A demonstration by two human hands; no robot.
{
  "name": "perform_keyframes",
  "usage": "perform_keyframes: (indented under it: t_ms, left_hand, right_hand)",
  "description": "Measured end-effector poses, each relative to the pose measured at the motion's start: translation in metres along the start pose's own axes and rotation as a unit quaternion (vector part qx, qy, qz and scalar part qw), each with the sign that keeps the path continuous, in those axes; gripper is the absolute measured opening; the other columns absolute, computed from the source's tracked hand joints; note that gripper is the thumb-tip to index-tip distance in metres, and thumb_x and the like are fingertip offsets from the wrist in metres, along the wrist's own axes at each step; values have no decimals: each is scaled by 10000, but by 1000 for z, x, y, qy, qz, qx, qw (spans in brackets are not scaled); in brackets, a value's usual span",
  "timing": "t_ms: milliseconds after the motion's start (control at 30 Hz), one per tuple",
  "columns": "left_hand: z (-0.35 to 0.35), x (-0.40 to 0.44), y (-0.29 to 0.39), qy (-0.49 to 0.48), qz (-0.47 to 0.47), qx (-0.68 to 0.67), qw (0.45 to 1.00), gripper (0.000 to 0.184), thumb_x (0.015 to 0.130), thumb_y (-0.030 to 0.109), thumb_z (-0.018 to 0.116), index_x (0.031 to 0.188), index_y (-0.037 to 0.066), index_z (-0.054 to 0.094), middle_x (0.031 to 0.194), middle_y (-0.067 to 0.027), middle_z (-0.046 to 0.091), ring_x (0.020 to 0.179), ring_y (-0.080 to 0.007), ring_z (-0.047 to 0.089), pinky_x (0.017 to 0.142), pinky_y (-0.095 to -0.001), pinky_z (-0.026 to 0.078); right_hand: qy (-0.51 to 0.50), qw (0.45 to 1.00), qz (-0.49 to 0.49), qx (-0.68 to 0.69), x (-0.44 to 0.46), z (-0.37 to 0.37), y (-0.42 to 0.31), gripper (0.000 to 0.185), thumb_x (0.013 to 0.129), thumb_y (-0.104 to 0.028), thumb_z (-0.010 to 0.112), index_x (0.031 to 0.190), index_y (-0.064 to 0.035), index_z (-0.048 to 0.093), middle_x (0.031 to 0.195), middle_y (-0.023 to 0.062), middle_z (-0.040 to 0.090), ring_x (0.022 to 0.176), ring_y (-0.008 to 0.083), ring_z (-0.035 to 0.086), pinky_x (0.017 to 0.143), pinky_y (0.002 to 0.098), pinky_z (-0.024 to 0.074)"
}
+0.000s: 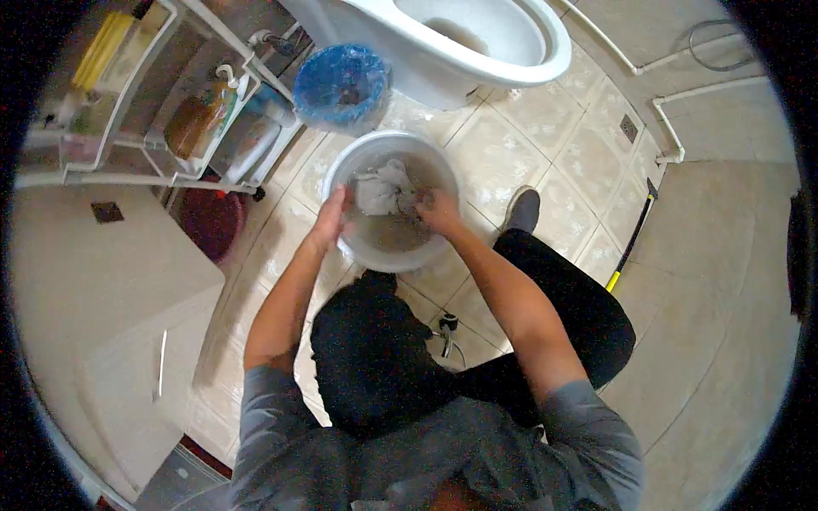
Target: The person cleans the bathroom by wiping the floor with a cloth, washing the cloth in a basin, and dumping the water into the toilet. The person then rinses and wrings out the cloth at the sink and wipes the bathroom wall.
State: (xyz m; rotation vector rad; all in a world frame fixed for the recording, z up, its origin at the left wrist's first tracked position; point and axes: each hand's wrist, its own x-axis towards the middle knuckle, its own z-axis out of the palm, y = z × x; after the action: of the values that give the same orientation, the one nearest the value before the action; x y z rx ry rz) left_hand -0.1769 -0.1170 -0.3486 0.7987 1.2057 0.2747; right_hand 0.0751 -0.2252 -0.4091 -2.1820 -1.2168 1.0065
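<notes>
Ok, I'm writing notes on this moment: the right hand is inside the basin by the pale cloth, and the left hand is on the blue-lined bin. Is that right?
Not quite: the left hand is at the rim of the basin, not on the blue-lined bin, as the head view shows. The right hand is indeed inside the basin by the pale cloth.

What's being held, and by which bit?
The basin, by its left rim, in the left grip. The right grip meets the cloth at its right edge; holding is unclear.
</notes>
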Motion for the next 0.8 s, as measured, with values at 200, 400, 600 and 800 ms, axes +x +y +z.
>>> perform_keyframes:
  t_ms: [200,400,600,800]
  left_hand:
    - [31,67,-24,-59,10,-29,998,923,910,724,386,1544,79,200,1588,-110,242,1446,-297,229,1131,-502,268]
    - [12,103,-73,-63,25,234,970,867,845,288,723,1494,-26,243,1488,-221,392,1381,-316,378,1137,-369,297]
    - [22,83,-57,-81,241,379,890,875,754,192,787,1485,70,321,1494,-191,361,1364,-327,377,1107,-419,342]
    - [63,48,-6,-70,40,-125,989,666,802,14,664,1420,62,421,1359,-130,497,1221,-258,502,1044,-396,403]
  right_hand:
    - [48,989,-121,-67,6,13,-27,542,843,-242,659,1324,-42,509,1171,241,621,1158,436,547,1001,510,431]
    - [-75,992,-3,-97,7,35,-4,463,773,-291,695,1122,8,637,1116,262,646,995,439,638,886,516,502]
    - [-87,993,-74,6,5,4,-42,393,788,-342,670,980,-1,706,904,207,700,849,335,677,790,430,524]
    - [-234,963,5,134,-12,-115,-144,500,867,-523,651,942,-34,726,757,49,654,713,124,549,691,327,475]
